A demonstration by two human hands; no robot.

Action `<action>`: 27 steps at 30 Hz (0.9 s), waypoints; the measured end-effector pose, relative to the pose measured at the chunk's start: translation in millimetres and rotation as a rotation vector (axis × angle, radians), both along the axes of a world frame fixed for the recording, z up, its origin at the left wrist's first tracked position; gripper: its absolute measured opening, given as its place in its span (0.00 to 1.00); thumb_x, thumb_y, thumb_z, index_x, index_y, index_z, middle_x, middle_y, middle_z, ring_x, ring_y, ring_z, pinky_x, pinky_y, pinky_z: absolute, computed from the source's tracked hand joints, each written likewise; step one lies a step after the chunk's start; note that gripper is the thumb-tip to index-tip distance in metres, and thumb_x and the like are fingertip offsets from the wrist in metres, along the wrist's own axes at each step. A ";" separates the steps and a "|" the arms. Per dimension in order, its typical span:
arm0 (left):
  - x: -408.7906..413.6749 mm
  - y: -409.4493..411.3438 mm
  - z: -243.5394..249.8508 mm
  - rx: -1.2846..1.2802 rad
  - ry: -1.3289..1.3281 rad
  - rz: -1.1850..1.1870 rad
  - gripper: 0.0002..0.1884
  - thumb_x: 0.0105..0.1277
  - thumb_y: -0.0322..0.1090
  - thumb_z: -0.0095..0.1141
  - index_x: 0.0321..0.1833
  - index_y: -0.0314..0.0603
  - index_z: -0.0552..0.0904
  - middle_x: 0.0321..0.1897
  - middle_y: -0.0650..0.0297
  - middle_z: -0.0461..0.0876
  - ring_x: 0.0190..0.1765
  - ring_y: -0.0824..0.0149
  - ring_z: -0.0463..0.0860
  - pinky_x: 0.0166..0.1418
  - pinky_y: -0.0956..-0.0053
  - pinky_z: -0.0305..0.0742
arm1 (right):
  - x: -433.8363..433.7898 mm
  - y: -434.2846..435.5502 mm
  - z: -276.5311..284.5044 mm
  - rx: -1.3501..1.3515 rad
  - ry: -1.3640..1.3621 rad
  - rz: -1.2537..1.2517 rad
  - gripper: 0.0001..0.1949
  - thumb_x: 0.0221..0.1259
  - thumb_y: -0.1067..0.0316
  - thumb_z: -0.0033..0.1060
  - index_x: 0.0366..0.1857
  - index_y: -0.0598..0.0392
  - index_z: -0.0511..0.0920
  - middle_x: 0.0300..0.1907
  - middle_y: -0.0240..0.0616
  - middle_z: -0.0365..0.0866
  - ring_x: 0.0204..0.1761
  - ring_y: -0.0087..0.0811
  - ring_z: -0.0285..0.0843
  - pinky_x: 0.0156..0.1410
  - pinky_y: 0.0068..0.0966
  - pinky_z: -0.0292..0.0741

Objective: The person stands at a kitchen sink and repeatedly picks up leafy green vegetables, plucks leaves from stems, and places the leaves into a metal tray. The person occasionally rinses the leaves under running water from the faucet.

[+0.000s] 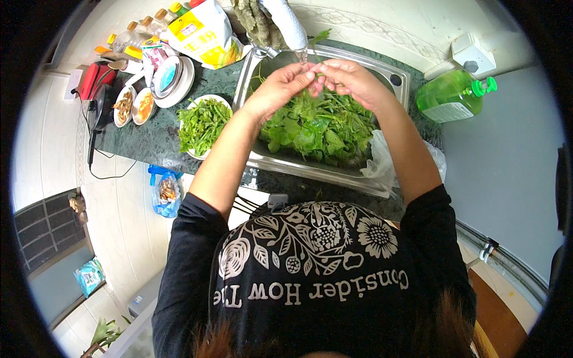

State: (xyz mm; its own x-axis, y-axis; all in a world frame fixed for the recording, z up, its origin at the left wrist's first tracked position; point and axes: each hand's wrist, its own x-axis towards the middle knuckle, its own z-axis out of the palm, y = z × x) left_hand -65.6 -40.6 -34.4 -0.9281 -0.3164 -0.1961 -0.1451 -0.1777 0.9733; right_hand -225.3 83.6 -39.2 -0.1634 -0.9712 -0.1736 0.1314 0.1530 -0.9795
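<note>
Over the steel sink (405,96), my left hand (288,83) and my right hand (351,83) meet fingertip to fingertip. Between them they pinch a thin leafy green stem (319,38), whose leaf sticks up past my fingers. Water runs from a faucet with a white covering (286,24), right by my fingertips. Below, a large heap of leafy greens (318,129) fills much of the basin. A white bowl (210,97) left of the sink holds picked green stems and leaves (203,123); my left forearm passes close to it.
A clear plastic bag (380,156) lies over the sink's right front edge. To the right stands a green pump bottle (452,96). Further left are two small bowls of food (123,107), stacked plates (186,87), a yellow-white packet (206,33) and several capped bottles (130,40).
</note>
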 end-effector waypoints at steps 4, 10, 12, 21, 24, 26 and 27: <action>4.8 -2.9 -18.1 -0.042 -0.053 0.001 0.10 0.71 0.38 0.48 0.44 0.40 0.79 0.24 0.75 0.72 0.28 0.82 0.67 0.32 0.86 0.61 | 12.1 -13.8 -11.3 -0.067 0.187 -0.202 0.11 0.64 0.60 0.56 0.42 0.55 0.82 0.29 0.25 0.76 0.29 0.12 0.64 0.33 0.12 0.62; 21.2 -1.6 -31.6 -0.216 -0.041 0.167 0.09 0.71 0.37 0.49 0.39 0.42 0.79 0.23 0.76 0.71 0.27 0.82 0.64 0.32 0.86 0.59 | 6.8 -16.8 -39.8 0.025 -0.176 -0.431 0.08 0.57 0.63 0.65 0.34 0.55 0.84 0.29 0.25 0.78 0.27 0.16 0.62 0.31 0.13 0.62; 29.7 -3.4 -29.7 -0.271 -0.051 0.214 0.10 0.71 0.37 0.49 0.36 0.41 0.80 0.21 0.76 0.70 0.26 0.81 0.63 0.32 0.85 0.60 | -13.0 -11.8 -50.2 -0.009 -0.349 -0.504 0.09 0.59 0.65 0.63 0.37 0.59 0.82 0.29 0.28 0.77 0.26 0.15 0.61 0.25 0.09 0.57; 45.9 -13.8 -55.4 -1.359 -0.245 0.319 0.13 0.59 0.35 0.58 0.48 0.45 0.83 0.51 0.54 0.78 0.45 0.55 0.81 0.48 0.65 0.76 | -22.4 4.3 -29.7 -0.073 -0.346 -0.423 0.11 0.66 0.65 0.53 0.40 0.63 0.80 0.33 0.34 0.76 0.29 0.15 0.62 0.26 0.10 0.57; 23.8 -0.1 -31.7 -0.944 -0.035 0.310 0.13 0.61 0.36 0.59 0.48 0.44 0.82 0.43 0.62 0.81 0.35 0.67 0.79 0.40 0.74 0.73 | -5.9 1.1 -25.1 -0.068 -0.293 -0.357 0.12 0.66 0.63 0.53 0.41 0.61 0.81 0.31 0.28 0.73 0.28 0.14 0.60 0.26 0.09 0.56; 14.2 4.0 -18.8 -0.491 -0.052 0.284 0.12 0.65 0.37 0.58 0.47 0.40 0.82 0.30 0.74 0.80 0.30 0.84 0.70 0.33 0.87 0.65 | 6.0 -2.8 -20.9 -0.042 -0.257 -0.313 0.12 0.65 0.60 0.55 0.42 0.55 0.83 0.28 0.23 0.71 0.27 0.15 0.59 0.28 0.11 0.57; 11.5 5.7 -17.6 -0.452 -0.042 0.285 0.12 0.65 0.37 0.59 0.46 0.39 0.82 0.31 0.74 0.81 0.30 0.83 0.70 0.34 0.87 0.65 | 13.1 -4.2 -18.2 -0.026 -0.203 -0.338 0.12 0.65 0.59 0.56 0.42 0.54 0.83 0.27 0.22 0.70 0.27 0.15 0.59 0.29 0.12 0.57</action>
